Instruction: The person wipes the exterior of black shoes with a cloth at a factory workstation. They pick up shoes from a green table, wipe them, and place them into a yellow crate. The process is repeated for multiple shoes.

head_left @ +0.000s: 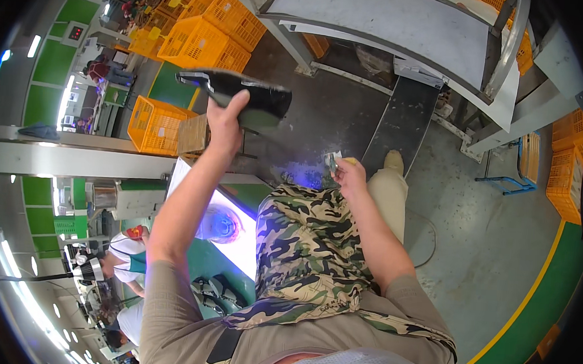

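Observation:
My left hand [224, 127] is raised and closed around a glossy black curved part [264, 101], like a moulded shell or cover. The thumb lies over its near edge, and its left end narrows to a point. My right hand [352, 177], lower and in front of my camouflage apron [311, 242], pinches a small pale and metallic piece [331, 161] whose kind I cannot make out. The two hands are well apart. Below my left forearm, a round translucent object [220, 225] sits on a brightly lit white surface [245, 245].
Several black parts [220, 290] lie on a green surface at left. Yellow crates [206, 46] are stacked at the far left; another crate [153, 125] is nearer. A metal-framed machine [385, 22] stands ahead, with a dark ramp-like panel [400, 122]. A co-worker [126, 256] is at left.

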Demonstrator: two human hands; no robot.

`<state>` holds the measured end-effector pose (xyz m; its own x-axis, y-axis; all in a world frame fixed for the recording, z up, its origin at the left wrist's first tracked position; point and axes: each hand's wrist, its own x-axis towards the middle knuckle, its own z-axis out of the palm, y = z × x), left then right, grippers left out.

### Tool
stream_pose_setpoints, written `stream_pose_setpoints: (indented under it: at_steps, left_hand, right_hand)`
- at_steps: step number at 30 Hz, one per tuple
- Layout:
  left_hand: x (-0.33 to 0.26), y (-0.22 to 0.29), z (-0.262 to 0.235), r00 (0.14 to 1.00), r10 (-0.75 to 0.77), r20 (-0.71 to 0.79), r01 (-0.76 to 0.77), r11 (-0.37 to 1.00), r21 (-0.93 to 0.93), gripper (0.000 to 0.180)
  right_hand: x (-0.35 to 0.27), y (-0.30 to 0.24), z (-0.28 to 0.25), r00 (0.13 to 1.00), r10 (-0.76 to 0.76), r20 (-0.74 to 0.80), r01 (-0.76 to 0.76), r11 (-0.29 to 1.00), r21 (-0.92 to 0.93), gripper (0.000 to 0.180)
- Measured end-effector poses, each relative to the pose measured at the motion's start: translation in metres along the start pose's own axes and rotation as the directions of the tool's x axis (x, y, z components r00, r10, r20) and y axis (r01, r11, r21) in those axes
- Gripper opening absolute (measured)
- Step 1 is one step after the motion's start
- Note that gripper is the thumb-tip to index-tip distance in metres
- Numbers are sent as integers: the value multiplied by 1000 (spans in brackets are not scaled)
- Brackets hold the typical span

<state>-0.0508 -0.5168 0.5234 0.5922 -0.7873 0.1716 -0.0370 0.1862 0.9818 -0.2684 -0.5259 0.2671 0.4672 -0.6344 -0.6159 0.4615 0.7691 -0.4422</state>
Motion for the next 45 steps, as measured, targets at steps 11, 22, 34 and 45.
stream_pose_setpoints:
  at_steps: [11,22,34,45]
  left_hand:
    - [191,8,119,893,391,223,-423,558,714,80]
    - [197,-1,244,867,148,476,-497,333,801,47]
    - [34,-39,104,873,286,396,-473,696,541,47]
    - [-488,-84,-278,819,-328,-471,564,310,765,42]
  right_hand:
    - [16,3,13,990,-93,109,95,995,-10,17]
    - [6,-12,18,977,-136,163,132,991,39,21]
    - [21,8,11,979,-161,124,177,975,-132,12]
    - [72,16,-60,976,98,196,-35,952,-303,14]
